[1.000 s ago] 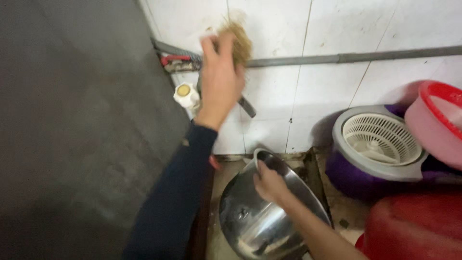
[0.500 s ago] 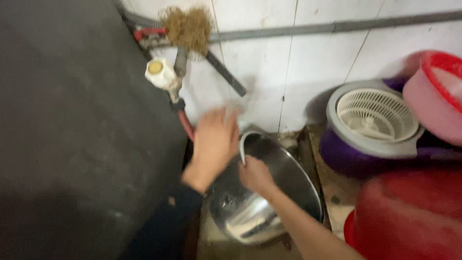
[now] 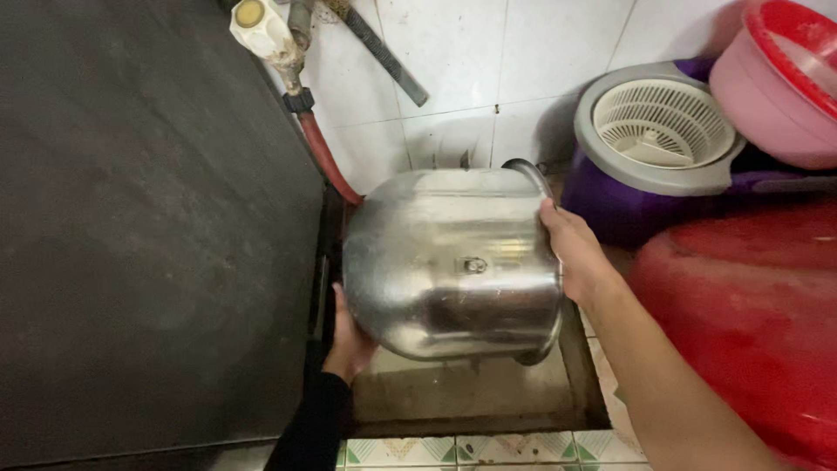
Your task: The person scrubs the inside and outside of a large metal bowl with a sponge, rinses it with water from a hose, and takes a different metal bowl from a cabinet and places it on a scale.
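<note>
Rinsing step, seemingly: steel pot point(image 3: 453, 262) held on its side above floor drain basin point(image 3: 471, 392), left hand point(image 3: 349, 336) clamped beneath, right hand point(image 3: 571, 253) clamped on rim. Steady turning needed.

Between both hands, steel pot point(image 3: 453, 262) showing polished, glossy metal, smooth, mirroring the tiles. Beyond it, wall tiles point(image 3: 462, 61) looking glazed, white. Left of the left hand point(image 3: 349, 340), dark slab point(image 3: 148, 227) appearing matt, rough. Right of the right hand point(image 3: 571, 253), red tub point(image 3: 750, 305) looking matt plastic; ribbed grey plastic basket point(image 3: 663, 122) above.
</note>
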